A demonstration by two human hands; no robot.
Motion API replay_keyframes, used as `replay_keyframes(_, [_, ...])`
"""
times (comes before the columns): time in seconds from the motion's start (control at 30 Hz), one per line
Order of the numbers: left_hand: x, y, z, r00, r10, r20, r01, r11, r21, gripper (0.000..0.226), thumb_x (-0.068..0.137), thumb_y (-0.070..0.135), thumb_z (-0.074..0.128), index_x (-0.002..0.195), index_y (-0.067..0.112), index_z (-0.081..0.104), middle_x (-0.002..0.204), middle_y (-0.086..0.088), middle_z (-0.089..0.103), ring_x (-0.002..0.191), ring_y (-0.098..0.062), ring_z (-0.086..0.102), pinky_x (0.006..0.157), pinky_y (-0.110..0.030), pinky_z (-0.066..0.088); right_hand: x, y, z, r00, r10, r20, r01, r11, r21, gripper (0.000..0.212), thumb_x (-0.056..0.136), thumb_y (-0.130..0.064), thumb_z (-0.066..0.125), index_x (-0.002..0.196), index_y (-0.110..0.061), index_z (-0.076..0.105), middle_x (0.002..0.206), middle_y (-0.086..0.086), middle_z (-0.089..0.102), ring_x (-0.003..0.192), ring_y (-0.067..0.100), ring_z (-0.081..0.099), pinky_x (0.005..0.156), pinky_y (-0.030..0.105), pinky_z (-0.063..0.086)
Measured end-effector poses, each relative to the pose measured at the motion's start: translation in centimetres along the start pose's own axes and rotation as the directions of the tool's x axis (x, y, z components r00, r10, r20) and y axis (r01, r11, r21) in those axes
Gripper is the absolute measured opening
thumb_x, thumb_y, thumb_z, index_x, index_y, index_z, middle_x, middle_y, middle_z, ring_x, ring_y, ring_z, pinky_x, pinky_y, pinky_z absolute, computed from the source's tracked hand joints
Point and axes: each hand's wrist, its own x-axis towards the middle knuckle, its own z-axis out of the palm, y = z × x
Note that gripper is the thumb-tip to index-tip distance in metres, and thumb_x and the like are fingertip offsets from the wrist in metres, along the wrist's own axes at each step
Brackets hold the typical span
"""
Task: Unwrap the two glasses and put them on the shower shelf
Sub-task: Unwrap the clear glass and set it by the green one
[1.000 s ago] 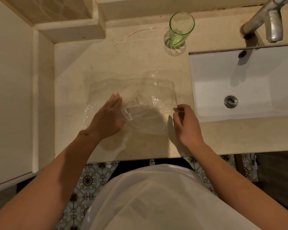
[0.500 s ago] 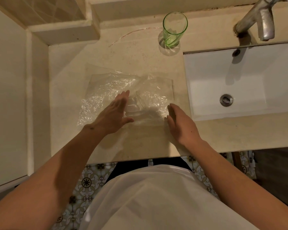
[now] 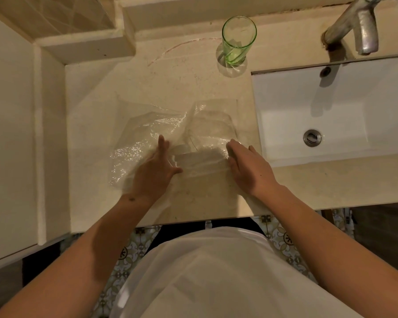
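Observation:
A green glass (image 3: pixel 238 40) stands upright and unwrapped at the back of the beige counter (image 3: pixel 182 81). A sheet of clear bubble wrap (image 3: pixel 147 143) lies spread over the counter's middle. Inside its right half a clear glass (image 3: pixel 207 143) lies on its side, blurred by the plastic. My left hand (image 3: pixel 154 171) presses flat on the wrap at the glass's left. My right hand (image 3: pixel 246 166) rests flat on the wrap at the glass's right, fingers straight. Neither hand grips anything.
A white sink basin (image 3: pixel 354 99) with a metal drain (image 3: pixel 311 137) lies to the right, a metal tap (image 3: pixel 354 24) above it. A raised ledge (image 3: pixel 85 44) sits at the back left. The counter's front edge is near my body; patterned floor tiles show below.
My right hand let go of the wrap's edge and now lies flat on it. My left hand slid forward and slightly right along the wrap. The sheet has been flattened more.

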Motion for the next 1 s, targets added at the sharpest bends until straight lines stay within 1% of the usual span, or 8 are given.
replay_keyframes(0.13, [0.0,0.0,-0.1,0.994,0.075,-0.082,-0.059,0.981,0.187,0.064,0.102,0.032,0.059,0.153,0.0,0.036,0.12,-0.022,0.067,0.094,-0.044,0.069,0.075,-0.054,0.058,-0.1,0.1,0.3,1.0,0.003,0.013,-0.003,1.0,0.001,0.01,0.1,-0.011,0.038,0.097,-0.02,0.041,0.088,-0.005,0.049,0.073,0.015,0.045,0.112,0.051,0.038])
replay_keyframes(0.27, [0.2,1.1,-0.4,0.995,0.045,-0.091,-0.037,0.995,0.088,0.042,0.1,0.041,0.056,0.128,0.01,0.059,0.121,-0.009,0.067,0.105,-0.034,0.066,0.082,-0.043,0.054,-0.1,0.3,0.4,1.0,0.003,0.009,-0.003,1.0,0.01,0.011,0.104,-0.012,0.035,0.099,-0.018,0.043,0.088,-0.003,0.05,0.076,0.021,0.047,0.114,0.05,0.037])
replay_keyframes(0.37, [0.4,1.4,-0.5,0.986,0.103,-0.133,-0.098,0.994,0.042,0.053,0.088,0.041,0.075,0.124,0.007,0.057,0.123,-0.012,0.064,0.114,-0.033,0.061,0.084,-0.042,0.054,-0.1,0.5,0.4,1.0,0.005,-0.003,-0.005,1.0,0.018,0.012,0.106,-0.015,0.033,0.1,-0.017,0.044,0.086,0.0,0.053,0.077,0.024,0.05,0.114,0.045,0.037])
replay_keyframes(0.47, [0.9,1.5,-1.2,0.976,0.171,-0.132,-0.166,0.985,0.052,0.091,0.073,0.038,0.088,0.142,0.002,0.041,0.144,-0.014,0.051,0.134,-0.033,0.05,0.095,-0.042,0.052,-0.3,0.8,0.4,1.0,0.01,-0.008,-0.01,0.999,0.041,0.013,0.106,-0.017,0.035,0.111,-0.016,0.048,0.097,0.005,0.061,0.087,0.029,0.057,0.108,0.038,0.04])
replay_keyframes(0.57, [2.2,2.0,-1.7,0.946,0.325,-0.002,-0.324,0.942,0.085,0.125,0.065,0.045,0.091,0.158,0.004,0.019,0.166,-0.015,0.022,0.154,-0.032,0.02,0.12,-0.044,0.03,-0.7,0.9,0.3,0.999,0.026,-0.027,-0.024,0.998,0.055,0.019,0.105,-0.018,0.039,0.121,-0.019,0.048,0.106,0.003,0.064,0.099,0.032,0.059,0.092,0.04,0.051])
replay_keyframes(0.73, [3.8,2.9,-0.9,0.91,0.389,0.143,-0.402,0.912,0.08,0.138,0.063,0.05,0.09,0.159,-0.003,0.005,0.168,-0.02,0.006,0.157,-0.034,0.003,0.126,-0.049,0.019,-1.3,1.2,0.1,0.998,0.029,-0.062,-0.027,0.999,0.035,0.019,0.103,-0.017,0.039,0.118,-0.023,0.049,0.102,-0.003,0.062,0.094,0.026,0.059,0.074,0.046,0.056])
replay_keyframes(0.83, [4.6,2.9,-0.4,0.939,0.319,0.131,-0.326,0.945,0.038,0.134,0.069,0.043,0.089,0.16,0.002,0.0,0.17,-0.015,0.004,0.157,-0.032,0.007,0.123,-0.049,0.028,-1.6,1.4,0.2,0.994,0.024,-0.102,-0.019,0.998,0.055,0.021,0.104,-0.018,0.041,0.122,-0.023,0.05,0.105,-0.001,0.064,0.094,0.027,0.06,0.073,0.043,0.055])
replay_keyframes(1.0, [5.5,2.4,-0.5,0.972,0.201,0.125,-0.204,0.979,0.013,0.12,0.071,0.046,0.088,0.16,0.018,0.014,0.164,-0.002,0.032,0.136,-0.029,0.052,0.101,-0.045,0.05,-1.6,1.3,0.3,0.99,0.007,-0.142,0.001,0.998,0.058,0.024,0.105,-0.019,0.045,0.128,-0.024,0.05,0.106,0.001,0.067,0.092,0.028,0.064,0.071,0.043,0.056])
